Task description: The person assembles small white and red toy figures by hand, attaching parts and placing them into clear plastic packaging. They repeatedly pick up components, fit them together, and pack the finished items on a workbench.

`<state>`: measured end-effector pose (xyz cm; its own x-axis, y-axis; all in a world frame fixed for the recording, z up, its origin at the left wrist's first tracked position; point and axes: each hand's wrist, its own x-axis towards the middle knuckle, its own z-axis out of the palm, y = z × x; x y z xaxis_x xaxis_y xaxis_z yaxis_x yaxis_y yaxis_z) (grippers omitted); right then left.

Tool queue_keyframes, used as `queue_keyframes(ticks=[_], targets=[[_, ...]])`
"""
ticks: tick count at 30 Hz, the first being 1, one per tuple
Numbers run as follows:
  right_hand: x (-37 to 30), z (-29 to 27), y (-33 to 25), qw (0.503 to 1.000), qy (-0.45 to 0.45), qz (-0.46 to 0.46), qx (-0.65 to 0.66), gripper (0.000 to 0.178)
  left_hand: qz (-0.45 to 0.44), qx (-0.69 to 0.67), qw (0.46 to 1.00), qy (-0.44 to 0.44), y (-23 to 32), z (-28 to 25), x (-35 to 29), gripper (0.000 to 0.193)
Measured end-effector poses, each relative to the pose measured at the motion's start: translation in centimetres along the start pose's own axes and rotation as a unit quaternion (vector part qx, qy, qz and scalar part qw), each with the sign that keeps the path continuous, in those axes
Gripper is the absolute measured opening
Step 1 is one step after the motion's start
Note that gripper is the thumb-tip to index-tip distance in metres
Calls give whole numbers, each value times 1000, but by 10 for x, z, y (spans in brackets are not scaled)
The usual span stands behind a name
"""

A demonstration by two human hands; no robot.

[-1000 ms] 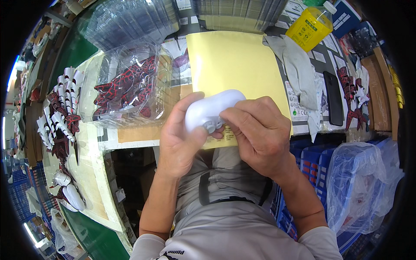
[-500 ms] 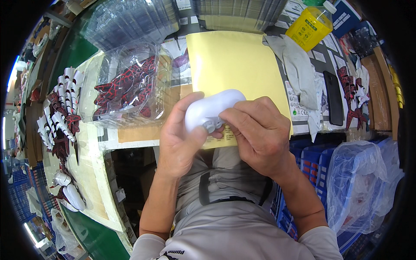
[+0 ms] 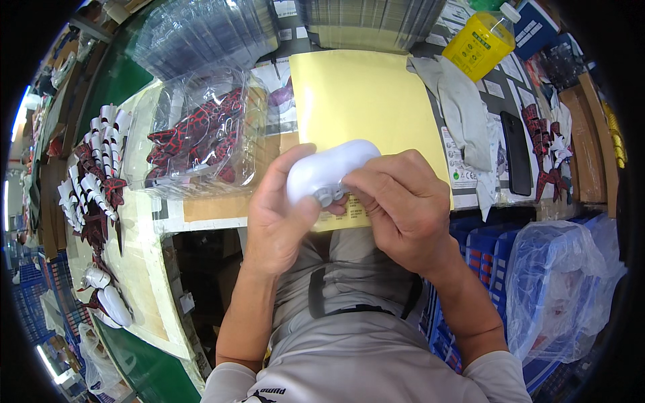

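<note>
A smooth white rounded plastic part with small grey round knobs on its near side is held over the front of a yellow sheet. My left hand wraps round its left end, the thumb by the grey knobs. The fingers of my right hand are pinched at the part's near right side, next to the knobs. Whatever small piece may sit between those fingertips is hidden. Left of my hands stands a clear plastic tray with black-and-red patterned pieces inside.
Stacked clear trays stand at the back. White and dark-red parts lie far left. To the right are a grey cloth, a black phone and a yellow-labelled bottle. Blue crates sit below the table edge.
Almost nothing differs. My right fingers have shifted very slightly at the white part, while my left hand keeps its hold in the same place.
</note>
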<state>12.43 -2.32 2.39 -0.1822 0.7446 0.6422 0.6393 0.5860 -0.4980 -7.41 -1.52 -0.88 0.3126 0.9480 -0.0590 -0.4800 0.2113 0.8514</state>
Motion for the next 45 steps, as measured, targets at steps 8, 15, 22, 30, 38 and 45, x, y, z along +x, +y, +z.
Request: queue_keyframes(ticks=[8, 15, 22, 30, 38, 45], targets=[[3, -1, -3, 1000, -13, 2, 6, 24, 1, -4, 1000, 6, 0, 0, 0, 60], [-8, -19, -1, 950, 99, 197, 221, 11, 4, -20, 1000, 20, -3, -2, 1, 53], [-24, -13, 10, 671, 124, 545, 487, 29, 41, 70, 996, 21, 8, 8, -13, 51], [-30, 0, -2, 720, 107, 459, 509, 26, 263, 440, 854, -82, 11, 20, -34, 56], [-31, 1, -10, 781, 113, 409, 459, 23, 246, 443, 860, -61, 11, 23, -49, 59], [-30, 3, -9, 824, 108, 373, 411, 22, 260, 438, 858, -70, 5, 15, -47, 67]])
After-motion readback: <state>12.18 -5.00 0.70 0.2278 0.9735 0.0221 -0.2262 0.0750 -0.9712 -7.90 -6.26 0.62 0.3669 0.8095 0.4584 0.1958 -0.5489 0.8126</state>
